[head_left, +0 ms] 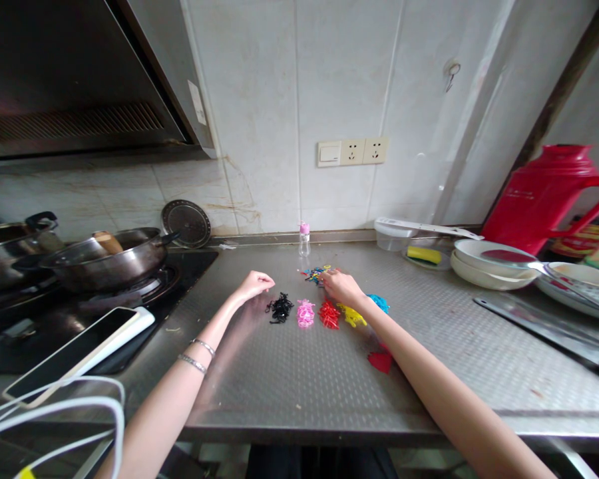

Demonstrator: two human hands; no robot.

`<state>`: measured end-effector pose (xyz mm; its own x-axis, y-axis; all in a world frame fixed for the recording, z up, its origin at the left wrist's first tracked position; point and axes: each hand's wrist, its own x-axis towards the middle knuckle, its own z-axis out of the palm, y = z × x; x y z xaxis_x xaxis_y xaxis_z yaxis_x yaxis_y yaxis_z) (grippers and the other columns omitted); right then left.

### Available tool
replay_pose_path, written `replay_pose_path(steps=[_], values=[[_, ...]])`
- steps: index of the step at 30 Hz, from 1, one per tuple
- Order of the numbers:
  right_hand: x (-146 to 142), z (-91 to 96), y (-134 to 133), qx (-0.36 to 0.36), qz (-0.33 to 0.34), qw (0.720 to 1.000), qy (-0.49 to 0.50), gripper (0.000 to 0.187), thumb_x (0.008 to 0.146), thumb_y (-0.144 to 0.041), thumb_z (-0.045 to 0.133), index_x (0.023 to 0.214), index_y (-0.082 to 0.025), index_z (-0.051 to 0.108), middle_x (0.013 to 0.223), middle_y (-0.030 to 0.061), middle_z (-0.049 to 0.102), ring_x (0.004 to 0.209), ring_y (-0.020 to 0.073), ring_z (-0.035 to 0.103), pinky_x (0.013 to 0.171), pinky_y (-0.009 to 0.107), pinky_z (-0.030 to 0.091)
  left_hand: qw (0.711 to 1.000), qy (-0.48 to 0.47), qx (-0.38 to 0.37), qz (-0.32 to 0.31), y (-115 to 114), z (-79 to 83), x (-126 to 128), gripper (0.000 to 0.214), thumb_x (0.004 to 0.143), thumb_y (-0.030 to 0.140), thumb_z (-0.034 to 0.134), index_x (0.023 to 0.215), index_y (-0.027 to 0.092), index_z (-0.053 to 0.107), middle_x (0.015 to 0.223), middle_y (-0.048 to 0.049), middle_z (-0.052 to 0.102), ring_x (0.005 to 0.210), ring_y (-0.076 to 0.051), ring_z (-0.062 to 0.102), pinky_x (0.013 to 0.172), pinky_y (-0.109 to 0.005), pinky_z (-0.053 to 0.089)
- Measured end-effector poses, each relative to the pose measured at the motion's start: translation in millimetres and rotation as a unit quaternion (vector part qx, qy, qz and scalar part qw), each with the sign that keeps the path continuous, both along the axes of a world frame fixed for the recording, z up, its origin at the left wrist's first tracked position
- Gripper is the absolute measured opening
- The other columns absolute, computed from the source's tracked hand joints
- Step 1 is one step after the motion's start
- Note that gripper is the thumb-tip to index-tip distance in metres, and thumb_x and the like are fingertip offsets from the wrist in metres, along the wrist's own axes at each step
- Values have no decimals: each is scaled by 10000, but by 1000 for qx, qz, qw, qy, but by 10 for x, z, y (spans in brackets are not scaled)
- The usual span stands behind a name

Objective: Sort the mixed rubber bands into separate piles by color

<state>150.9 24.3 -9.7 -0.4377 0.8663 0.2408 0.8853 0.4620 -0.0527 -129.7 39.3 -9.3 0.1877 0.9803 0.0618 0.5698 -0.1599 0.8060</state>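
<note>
Multicoloured bits (311,273) lie at the right hand (342,287), a stringy black heap (280,309) near the curled left hand (254,285) (whether either grips, I cannot tell). Pink, red, yellow and blue heaps (305,313) dot the dimpled steel counter (279,379) before a tiled wall (259,100).

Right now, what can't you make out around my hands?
Head view:
Right hand: its own back hides whether it holds a piece.
Multicolored pile: partly behind that hand; pieces too small to count.
Blue pile: partly behind right forearm.
Left hand: grip too small to judge.
</note>
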Motion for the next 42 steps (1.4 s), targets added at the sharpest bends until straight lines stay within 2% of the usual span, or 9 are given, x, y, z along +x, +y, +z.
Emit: replay_pose_path(steps=[7, 13, 24, 31, 42], values=[[-14, 32, -5, -31, -48, 998, 4, 361, 857, -241, 320, 1177, -241, 488, 984, 82, 614, 872, 169, 580, 694, 238, 400, 1000, 4, 3, -3, -7, -16, -9, 315, 643, 364, 591, 782, 92, 668, 520, -10, 553, 417, -58, 380, 420, -192, 278], [-6, 20, 9, -37, -42, 998, -1, 363, 845, -238, 324, 1153, -256, 515, 949, 75, 632, 834, 183, 595, 675, 250, 403, 1000, 4, 0, -1, -31, 3, 9, 307, 642, 356, 595, 776, 90, 669, 516, -10, 552, 418, -59, 384, 423, -193, 280], [-19, 12, -8, -19, -25, 999, -19, 362, 836, -194, 343, 1163, -224, 495, 1051, 95, 598, 902, 183, 577, 717, 249, 406, 1000, 12, 1, 1, -37, 1, 20, 291, 644, 344, 594, 771, 95, 674, 517, -12, 559, 426, -65, 402, 429, -193, 293], [-21, 0, 12, -23, -44, 999, -18, 363, 852, -227, 325, 1187, -239, 463, 961, 86, 611, 835, 176, 587, 678, 244, 395, 1000, 14, -2, -3, -33, -6, 10, 286, 651, 334, 590, 786, 96, 671, 523, -11, 561, 432, -66, 410, 433, -191, 304], [62, -51, 79, 1, -27, 997, 69, 296, 830, -245, 382, 1093, -225, 516, 935, 52, 623, 837, 147, 561, 646, 201, 370, 1000, 10, -3, -6, -17, -18, 10, 299, 646, 344, 590, 786, 92, 669, 515, -5, 546, 420, -58, 392, 421, -187, 288]])
